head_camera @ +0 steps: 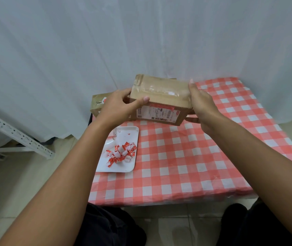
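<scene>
A taped brown cardboard box (161,96) with a white shipping label on its near side is held up above the far part of the table. My left hand (118,105) grips its left end, thumb across the top front edge. My right hand (201,103) holds its right end, fingers up along the side and thumb underneath. A second brown box (97,103) lies behind my left hand, mostly hidden.
The low table wears a red-and-white checked cloth (186,157). A white tray (124,132) with several red-and-white paper scraps sits at its left edge. White curtain hangs behind; a white perforated metal frame (17,135) stands on the floor at left. My dark-trousered knees are below.
</scene>
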